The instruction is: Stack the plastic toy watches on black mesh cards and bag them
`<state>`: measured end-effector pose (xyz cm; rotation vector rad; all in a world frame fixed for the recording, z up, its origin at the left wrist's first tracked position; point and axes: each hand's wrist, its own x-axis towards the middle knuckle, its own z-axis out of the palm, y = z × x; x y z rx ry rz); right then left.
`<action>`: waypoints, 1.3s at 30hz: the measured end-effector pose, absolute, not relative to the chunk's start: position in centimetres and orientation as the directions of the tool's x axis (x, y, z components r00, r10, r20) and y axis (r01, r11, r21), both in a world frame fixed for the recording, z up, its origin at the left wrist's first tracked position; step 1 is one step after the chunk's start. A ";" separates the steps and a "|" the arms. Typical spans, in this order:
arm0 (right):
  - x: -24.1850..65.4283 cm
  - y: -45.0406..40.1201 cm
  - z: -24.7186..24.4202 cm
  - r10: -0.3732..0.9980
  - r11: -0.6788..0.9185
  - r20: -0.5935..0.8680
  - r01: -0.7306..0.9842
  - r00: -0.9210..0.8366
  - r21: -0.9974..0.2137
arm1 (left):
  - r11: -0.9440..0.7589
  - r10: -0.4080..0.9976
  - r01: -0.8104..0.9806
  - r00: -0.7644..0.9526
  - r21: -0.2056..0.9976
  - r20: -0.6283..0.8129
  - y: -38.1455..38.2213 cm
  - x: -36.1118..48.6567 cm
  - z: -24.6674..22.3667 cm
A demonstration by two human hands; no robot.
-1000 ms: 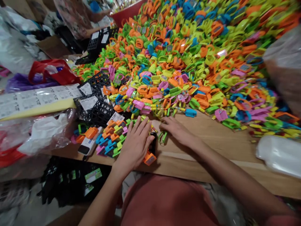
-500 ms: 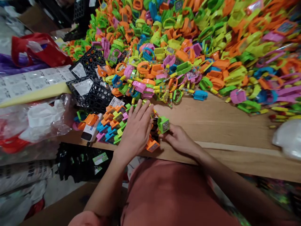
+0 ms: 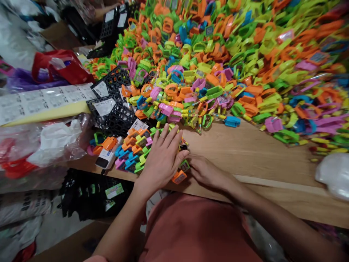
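My left hand (image 3: 163,156) lies flat, fingers stretched out, over a tight block of colourful plastic toy watches (image 3: 132,154) set in rows. Its palm hides part of the block. Just right of it, my right hand (image 3: 204,170) has its fingers closed at a green toy watch (image 3: 184,166), low beside my left thumb. The fingertips are partly hidden there. Below the green one sits an orange toy watch (image 3: 179,177) at the table's front edge.
A large heap of loose toy watches (image 3: 207,69) covers the back of the wooden table (image 3: 261,156). To the left are black mesh pieces (image 3: 114,116), a white power bank (image 3: 109,156), a label sheet (image 3: 46,102) and a red bag (image 3: 64,65). A clear plastic bag (image 3: 334,174) lies right.
The green toy watch in my right hand has gone down and left, in against the block by my left hand. My left hand stays flat on the block. The camera view has shifted slightly.
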<state>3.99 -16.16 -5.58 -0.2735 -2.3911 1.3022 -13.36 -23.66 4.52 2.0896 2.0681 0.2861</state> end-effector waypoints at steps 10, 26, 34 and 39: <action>0.2 -11.7 -4.3 0.663 0.586 0.021 0.502 -0.748 -0.636 | -0.024 0.998 0.966 0.007 0.259 0.066 -24.2 -13.7 3.7; 2.9 -11.7 -4.7 0.723 0.580 0.079 0.540 -0.687 -0.610 | -0.006 0.993 0.934 -0.036 0.356 0.112 -24.4 -13.9 4.0; 4.0 -16.3 -4.9 0.703 0.174 -0.005 0.180 -0.711 -0.968 | -0.015 0.996 0.940 -0.017 0.341 0.092 -24.1 -13.8 4.2; 3.3 -17.3 -6.8 0.662 0.266 0.096 0.113 -0.744 -0.957 | -0.031 0.997 0.940 0.005 0.340 0.077 -24.2 -13.8 4.2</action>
